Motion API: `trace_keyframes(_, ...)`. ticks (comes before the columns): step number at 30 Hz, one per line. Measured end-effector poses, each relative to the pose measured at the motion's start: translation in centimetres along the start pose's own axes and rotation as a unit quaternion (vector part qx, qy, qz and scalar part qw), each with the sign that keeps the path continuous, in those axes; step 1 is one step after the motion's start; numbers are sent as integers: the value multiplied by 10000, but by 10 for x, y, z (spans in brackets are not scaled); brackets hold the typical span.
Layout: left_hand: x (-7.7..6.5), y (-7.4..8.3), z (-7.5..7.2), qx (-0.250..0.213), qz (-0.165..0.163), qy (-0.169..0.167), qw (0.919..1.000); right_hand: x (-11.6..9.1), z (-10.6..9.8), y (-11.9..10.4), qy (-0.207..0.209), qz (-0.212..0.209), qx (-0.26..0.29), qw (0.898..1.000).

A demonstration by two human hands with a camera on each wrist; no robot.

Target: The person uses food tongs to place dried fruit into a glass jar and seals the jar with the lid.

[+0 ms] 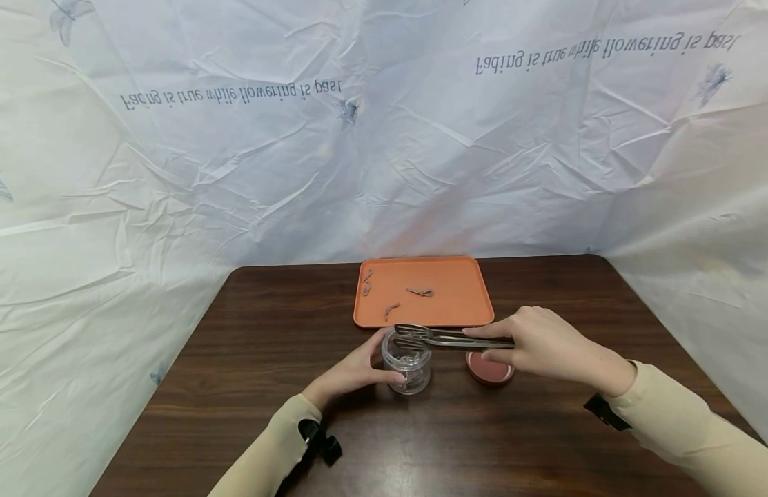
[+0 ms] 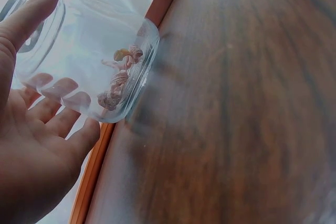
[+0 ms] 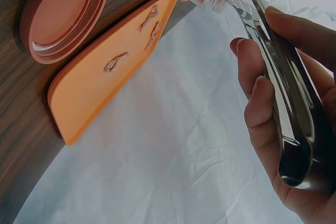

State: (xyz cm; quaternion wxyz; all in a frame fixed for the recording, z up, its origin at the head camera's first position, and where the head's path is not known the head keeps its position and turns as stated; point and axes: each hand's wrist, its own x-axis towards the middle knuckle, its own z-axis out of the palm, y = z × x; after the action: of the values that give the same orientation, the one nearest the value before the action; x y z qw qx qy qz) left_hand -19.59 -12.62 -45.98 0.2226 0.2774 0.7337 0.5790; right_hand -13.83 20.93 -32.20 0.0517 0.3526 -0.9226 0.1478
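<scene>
My left hand (image 1: 346, 375) grips a clear jar (image 1: 416, 381), thumb on the near side and fingers around the far side. In the left wrist view, several shrivelled pinkish-brown pieces (image 2: 119, 81) lie at the jar's bottom, one with a yellowish bit. My right hand (image 1: 548, 345) holds metal tongs (image 1: 452, 339) between thumb and fingers. The tongs' slotted ends are over the jar's open mouth, close together, and nothing shows between them. Similar dried pieces (image 1: 421, 293) lie scattered on an orange tray (image 1: 455, 307) behind the jar.
A reddish round lid (image 1: 489, 369) lies on the dark wooden table (image 1: 259, 386), right of the jar and under the right hand's side. White printed sheeting (image 1: 359, 172) hangs behind and beside the table. Each wrist wears a black camera strap.
</scene>
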Motion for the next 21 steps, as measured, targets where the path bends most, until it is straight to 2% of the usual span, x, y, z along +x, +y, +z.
trace_keyframes(4, 0, 0, 0, 24, -58, 2, 10000, 0, 0, 0, -10, 48, 21, 10000)
trace_keyframes(9, -1, -1, 0, 88, -199, 56, 9997, 0, -4, -1, 273, 169, 105, 9994)
trace_keyframes(15, 0, -2, 0, -79, 47, -75, 9999, 3, -19, 0, 909, 498, 224, 9944)
trace_keyframes(21, 0, -4, 1, -182, 144, -132, 9996, 6, -33, 5, 1777, 126, 313, 9835)
